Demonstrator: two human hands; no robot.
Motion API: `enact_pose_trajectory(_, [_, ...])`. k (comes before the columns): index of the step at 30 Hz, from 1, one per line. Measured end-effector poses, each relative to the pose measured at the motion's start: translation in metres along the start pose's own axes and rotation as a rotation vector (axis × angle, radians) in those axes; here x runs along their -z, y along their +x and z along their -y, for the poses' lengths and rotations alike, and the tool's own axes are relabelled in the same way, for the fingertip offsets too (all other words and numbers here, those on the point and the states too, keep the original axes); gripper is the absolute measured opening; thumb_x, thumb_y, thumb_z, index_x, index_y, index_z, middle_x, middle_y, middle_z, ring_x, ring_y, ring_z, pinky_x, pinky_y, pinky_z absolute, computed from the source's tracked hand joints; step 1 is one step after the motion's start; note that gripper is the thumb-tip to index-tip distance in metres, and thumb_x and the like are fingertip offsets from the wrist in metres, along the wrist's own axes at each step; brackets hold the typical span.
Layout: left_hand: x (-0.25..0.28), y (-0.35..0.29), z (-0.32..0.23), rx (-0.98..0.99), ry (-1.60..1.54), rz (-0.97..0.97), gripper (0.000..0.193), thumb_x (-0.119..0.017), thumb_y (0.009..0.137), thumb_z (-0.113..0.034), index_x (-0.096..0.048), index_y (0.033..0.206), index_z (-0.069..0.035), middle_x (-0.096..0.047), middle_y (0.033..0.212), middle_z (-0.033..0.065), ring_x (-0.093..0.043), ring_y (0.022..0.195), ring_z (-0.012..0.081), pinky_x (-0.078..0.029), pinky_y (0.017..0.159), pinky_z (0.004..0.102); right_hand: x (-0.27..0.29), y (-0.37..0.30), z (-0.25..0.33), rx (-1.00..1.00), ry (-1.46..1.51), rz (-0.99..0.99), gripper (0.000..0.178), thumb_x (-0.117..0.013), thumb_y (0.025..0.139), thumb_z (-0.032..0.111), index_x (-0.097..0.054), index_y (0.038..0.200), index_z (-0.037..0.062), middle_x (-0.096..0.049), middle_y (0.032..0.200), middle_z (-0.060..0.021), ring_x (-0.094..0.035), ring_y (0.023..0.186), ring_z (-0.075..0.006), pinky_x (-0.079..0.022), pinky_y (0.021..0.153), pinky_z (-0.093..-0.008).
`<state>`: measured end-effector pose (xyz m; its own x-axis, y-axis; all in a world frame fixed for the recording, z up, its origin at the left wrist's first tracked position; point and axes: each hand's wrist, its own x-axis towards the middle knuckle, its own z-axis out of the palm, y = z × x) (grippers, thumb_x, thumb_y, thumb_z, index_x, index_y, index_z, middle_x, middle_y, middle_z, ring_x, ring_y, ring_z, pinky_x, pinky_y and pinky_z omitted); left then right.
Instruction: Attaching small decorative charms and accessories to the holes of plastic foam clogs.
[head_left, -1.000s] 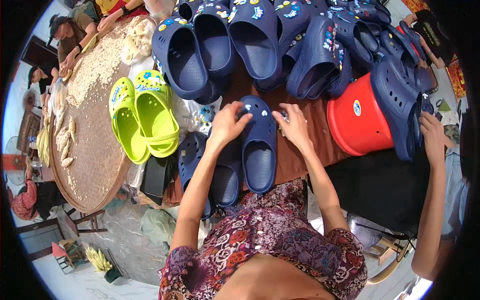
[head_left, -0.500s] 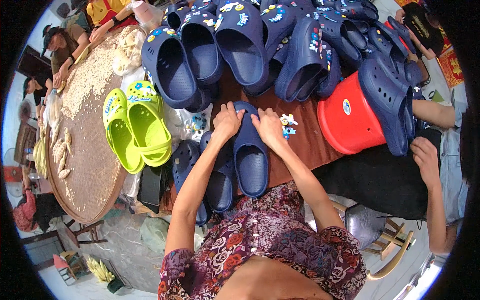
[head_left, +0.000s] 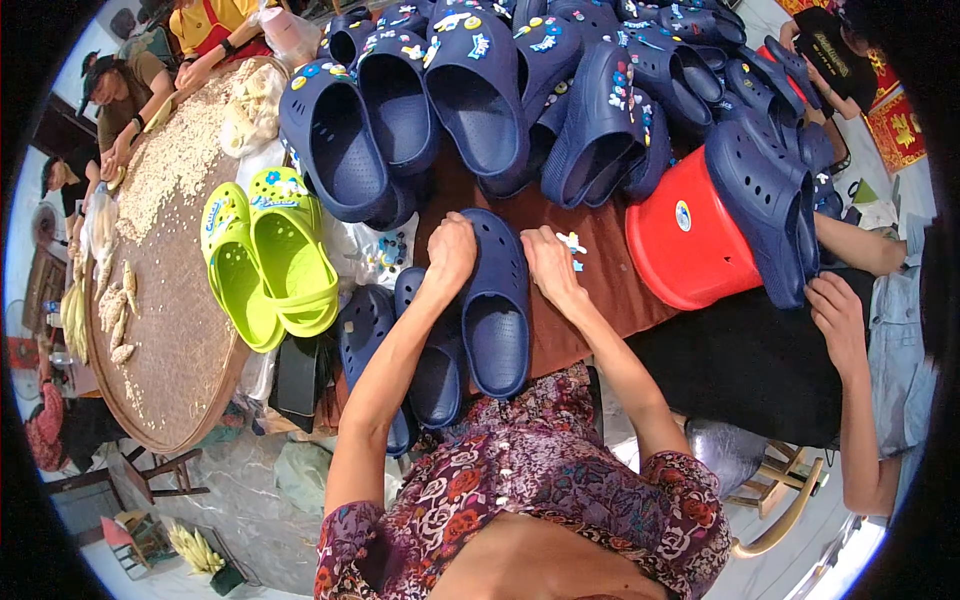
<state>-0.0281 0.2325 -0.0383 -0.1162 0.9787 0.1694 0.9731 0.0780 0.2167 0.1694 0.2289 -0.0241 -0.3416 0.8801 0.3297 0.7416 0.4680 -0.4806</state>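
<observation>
Here, a smooth navy clog (head_left: 497, 300), round-holed at the toe (head_left: 494, 242) — hands (head_left: 452, 248) apart, either side, grip unclear.

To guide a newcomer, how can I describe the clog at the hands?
From the red bucket, go left across the brown cloth to the right hand. The navy clog just beyond is the only one between it and the left hand.

Your top (head_left: 440, 515), on the near side of both hands, is a busy floral print: purple-maroon ground, red and whitish roses, grey-violet leaves, small pale buttons (head_left: 504, 462) down the front. Same print on your short, loose sleeves, left sleeve (head_left: 348, 545) well back from your left hand (head_left: 452, 250), right sleeve (head_left: 690, 500) well back from your right hand (head_left: 548, 262); forearms (head_left: 395, 375) bare.
</observation>
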Motion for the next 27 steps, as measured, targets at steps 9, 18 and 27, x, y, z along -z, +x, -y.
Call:
enact_pose_trajectory(9, [0.027,-0.005,0.017,-0.051,-0.089,-0.02,0.024,-0.055,0.099,-0.021,-0.063,0.091,-0.001,-0.068,0.088,0.0218,-0.071,0.076,0.0381,-0.057,0.064,0.0481,0.038,-0.041,-0.017,-0.045,0.053,-0.052,0.023,-0.067,0.09,0.013,-0.065,0.111,0.0048,-0.06,0.105,-0.0154,-0.059,0.099,-0.0361,-0.048,0.086,-0.044])
enact_pose_trajectory(18, [0.063,0.0,-0.068,-0.196,-0.79,0.218,0.042,-0.065,0.093,-0.025,-0.054,0.125,-0.001,-0.068,0.084,0.0186,-0.069,0.08,0.0356,-0.053,0.072,0.045,0.088,-0.014,0.025,-0.16,0.453,-0.046,0.041,-0.07,0.085,0.005,-0.059,0.124,0.0049,-0.058,0.112,-0.0144,-0.064,0.101,-0.0302,-0.052,0.085,-0.0386])
enact_pose_trajectory(27, [0.06,-0.002,-0.071,-0.188,-0.906,0.45,0.048,-0.061,0.096,-0.03,-0.05,0.132,0.001,-0.072,0.094,0.0184,-0.071,0.083,0.0249,-0.055,0.078,0.0359,0.078,-0.007,0.016,-0.1,0.404,0.04,0.027,-0.066,0.086,0.003,-0.063,0.113,0.0038,-0.062,0.099,-0.0124,-0.066,0.086,-0.0293,-0.052,0.073,-0.0396])
